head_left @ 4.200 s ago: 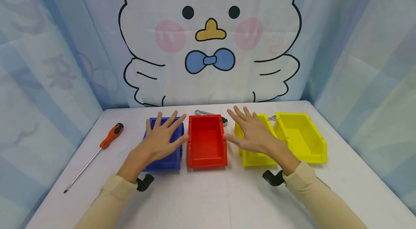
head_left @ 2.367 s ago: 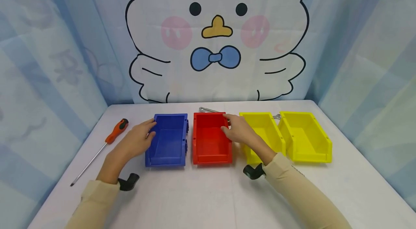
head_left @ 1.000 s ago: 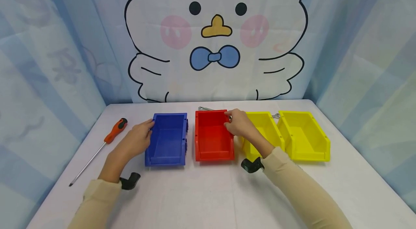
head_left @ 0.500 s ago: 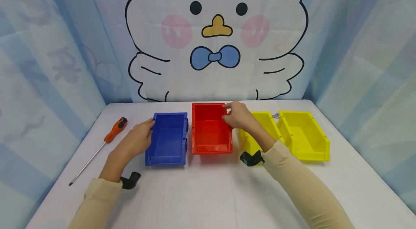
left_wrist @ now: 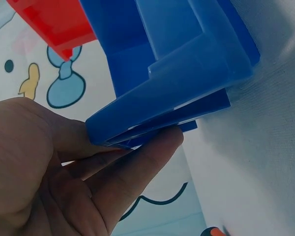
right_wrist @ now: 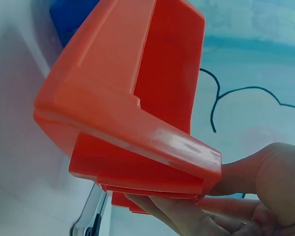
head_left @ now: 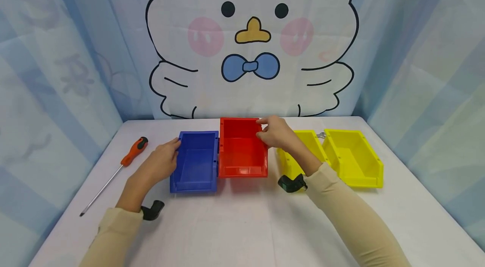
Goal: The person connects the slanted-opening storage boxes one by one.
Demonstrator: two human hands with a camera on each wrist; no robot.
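My left hand (head_left: pixel 158 161) grips the left wall of a blue storage bin (head_left: pixel 195 161), fingers against the outside in the left wrist view. The blue bin stands upright on the white table. My right hand (head_left: pixel 278 134) pinches the right wall of a red storage bin (head_left: pixel 242 149), thumb at the rim and fingers outside. This red bin is raised above the table, right beside the blue bin, its left side overlapping the blue bin's hooked edge in the head view. Both bins look empty. Below the red bin, the right wrist view shows part of a metal tool (right_wrist: pixel 91 211).
Two yellow bins stand to the right, the nearer one (head_left: pixel 312 142) partly behind my right forearm, the other (head_left: pixel 354 153) beyond it. A wrench end (head_left: pixel 321 135) shows between them. An orange-handled screwdriver (head_left: pixel 132 151) lies at the left. A printed curtain closes off the back.
Both hands have gone from spread over the bins to gripping the blue and red ones. The red bin has risen and shifted back, then left towards the blue bin, which stays nearly still.
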